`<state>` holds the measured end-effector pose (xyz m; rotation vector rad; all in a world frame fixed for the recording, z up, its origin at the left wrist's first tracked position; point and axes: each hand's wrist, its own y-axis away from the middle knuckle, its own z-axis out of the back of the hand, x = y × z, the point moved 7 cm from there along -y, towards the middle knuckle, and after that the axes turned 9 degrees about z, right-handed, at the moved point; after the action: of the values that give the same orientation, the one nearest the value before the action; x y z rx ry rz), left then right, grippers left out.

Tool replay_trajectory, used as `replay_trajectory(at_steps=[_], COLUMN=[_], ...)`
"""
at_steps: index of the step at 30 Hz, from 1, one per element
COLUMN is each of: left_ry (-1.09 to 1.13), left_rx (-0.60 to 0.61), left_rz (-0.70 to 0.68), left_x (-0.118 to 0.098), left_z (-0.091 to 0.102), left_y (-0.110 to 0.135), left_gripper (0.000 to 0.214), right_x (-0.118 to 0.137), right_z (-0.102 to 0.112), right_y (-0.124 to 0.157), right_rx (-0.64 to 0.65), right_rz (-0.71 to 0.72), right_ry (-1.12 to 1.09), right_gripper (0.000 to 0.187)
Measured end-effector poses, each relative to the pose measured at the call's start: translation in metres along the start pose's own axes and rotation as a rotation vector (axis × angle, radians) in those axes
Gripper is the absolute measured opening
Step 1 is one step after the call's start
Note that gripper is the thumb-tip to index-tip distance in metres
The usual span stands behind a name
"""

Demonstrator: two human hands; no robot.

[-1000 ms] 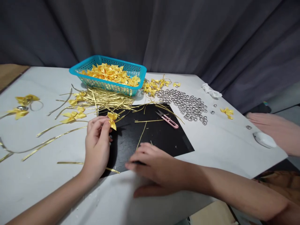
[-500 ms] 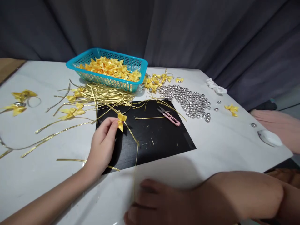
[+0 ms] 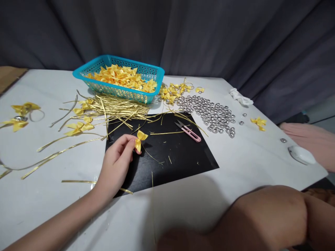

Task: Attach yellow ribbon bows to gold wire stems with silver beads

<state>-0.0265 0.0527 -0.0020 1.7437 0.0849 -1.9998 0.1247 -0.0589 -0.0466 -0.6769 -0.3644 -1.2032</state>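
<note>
- Several yellow bows point(image 3: 75, 129) lie on the white table point(image 3: 26, 209)
- The left hand point(image 3: 119, 158) pinches one bow point(image 3: 141, 135) between thumb and finger, above the black mat point(image 3: 172, 170)
- The right hand point(image 3: 183, 240) is dark, cut by bottom edge; I cannot tell its state
- Pink snips point(image 3: 193, 134) lie on the mat, near many silver beads point(image 3: 209, 113)

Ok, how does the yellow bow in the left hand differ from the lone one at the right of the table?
The held bow is pinched in the left hand, over the black mat; the lone bow lies on the white table. A thin strand seems to trail from the held bow, while none shows on the lone bow. Both are yellow.
</note>
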Motion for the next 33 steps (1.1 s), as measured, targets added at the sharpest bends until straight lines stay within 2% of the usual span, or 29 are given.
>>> replay_trajectory(at_steps=[3, 6, 8, 11, 12, 14, 16, 18, 22, 24, 27, 33], left_ry=[-0.02, -0.028, -0.039, -0.045, -0.036, -0.008, 0.013, 0.012, 0.008, 0.011, 0.051, 0.157], left_rx=[-0.002, -0.008, 0.009, 0.077, 0.11, 0.178, 0.251, 0.321, 0.425, 0.419, 0.36, 0.278], left_rz=[-0.007, 0.003, -0.011, -0.034, -0.035, -0.029, -0.017, 0.004, 0.031, 0.03, 0.045, 0.16], left_x=[-0.001, -0.001, -0.002, -0.003, -0.003, -0.003, -0.004, -0.004, -0.003, -0.004, -0.004, 0.003], left_z=[0.0, 0.0, -0.002, -0.007, -0.009, -0.014, -0.019, -0.026, -0.037, -0.038, -0.036, -0.035], left_y=[0.0, 0.0, 0.0, 0.001, 0.001, 0.002, 0.005, 0.008, 0.015, 0.017, 0.017, 0.015], left_gripper=[0.02, 0.018, 0.018, 0.021, 0.021, 0.021, 0.021, 0.019, 0.016, 0.019, 0.027, 0.017], right_x=[-0.002, 0.003, -0.009, -0.026, -0.031, -0.038, -0.049, -0.061, -0.078, -0.08, -0.076, -0.071], right_z=[0.014, 0.048, 0.09, 0.125, 0.134, 0.147, 0.151, 0.15, 0.139, 0.135, 0.138, 0.14], right_y=[-0.01, -0.017, -0.01, 0.002, 0.006, 0.011, 0.016, 0.021, 0.019, 0.018, 0.019, 0.017], right_rx=[-0.011, -0.117, -0.437, -0.658, -0.746, -0.888, -0.985, -1.063, -1.057, -1.054, -1.083, -1.086], right_rz=[0.07, 0.082, -0.15, -0.379, -0.416, -0.399, -0.474, -0.575, -0.651, -0.646, -0.629, -0.591], right_ry=[-0.035, -0.016, 0.022, 0.01, 0.035, 0.123, 0.19, 0.163, -0.074, -0.129, -0.043, 0.014], right_gripper=[0.02, 0.021, 0.022, 0.006, 0.004, 0.004, 0.003, 0.003, 0.009, 0.011, 0.009, 0.007])
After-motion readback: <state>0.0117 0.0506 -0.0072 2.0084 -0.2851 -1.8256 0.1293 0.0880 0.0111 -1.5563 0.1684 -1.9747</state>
